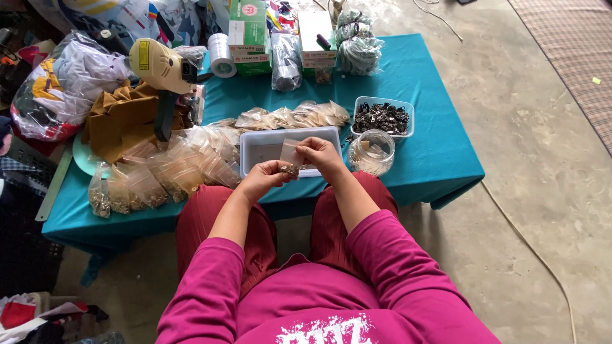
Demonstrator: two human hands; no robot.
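Both grips pinch shut on one small clear bag (291, 153): right hand (320, 155) at its top edge, left hand (264, 179) under the filled bottom. It looks light, limp and slippery (best held by the rim); a white tray (255, 141) sits at 12 o'clock on the teal desk (433, 153).

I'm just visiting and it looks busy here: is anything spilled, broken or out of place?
Nothing stands out. Both hands, left hand and right hand, hold a small clear bag over the tray; filled bags lie heaped alongside it.
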